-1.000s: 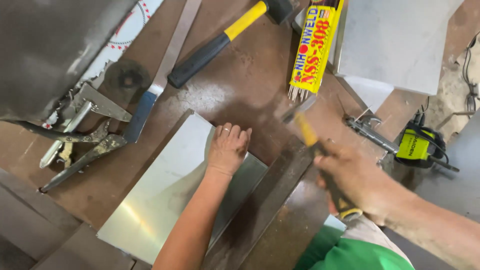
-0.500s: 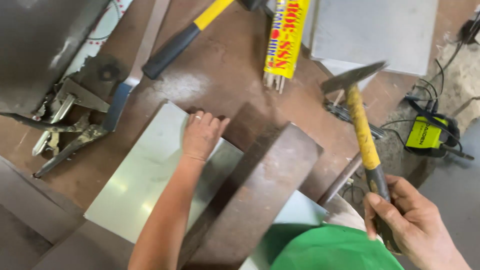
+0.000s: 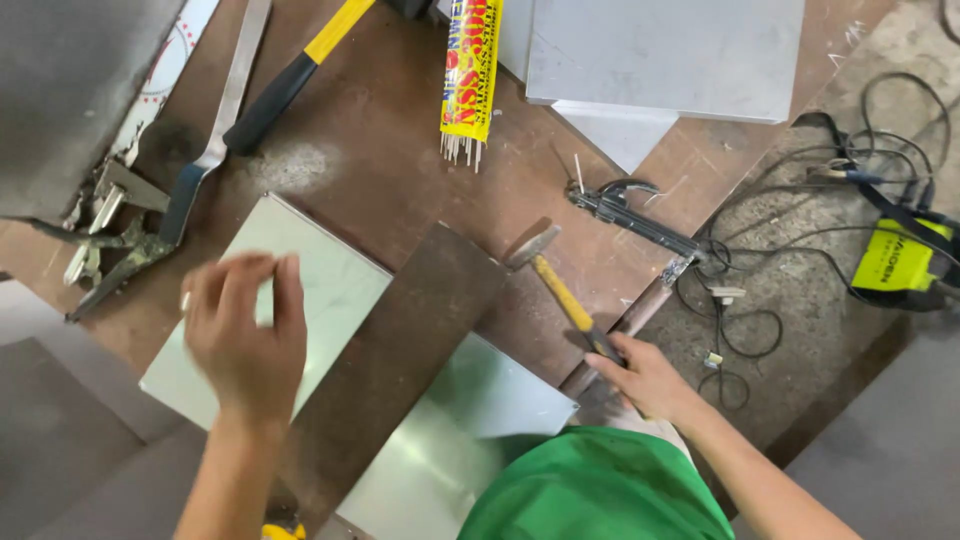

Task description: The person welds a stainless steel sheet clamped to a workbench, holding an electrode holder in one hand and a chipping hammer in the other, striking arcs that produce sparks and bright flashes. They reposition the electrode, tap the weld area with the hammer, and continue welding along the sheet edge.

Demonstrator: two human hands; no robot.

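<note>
Rust-brown workbench (image 3: 400,190): beside a dark steel bar (image 3: 400,350) lying across a shiny metal sheet (image 3: 320,290), the right hand (image 3: 645,375) clasps a yellow-handled hammer (image 3: 555,280); the left hand (image 3: 245,335) hovers open, empty. A glancing blow could strike those fingers.

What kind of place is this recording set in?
Most likely a metal fabrication or welding workshop: a pack of welding rods, an electrode holder with cables, and metal sheets lie on a rusty steel work surface.
</note>
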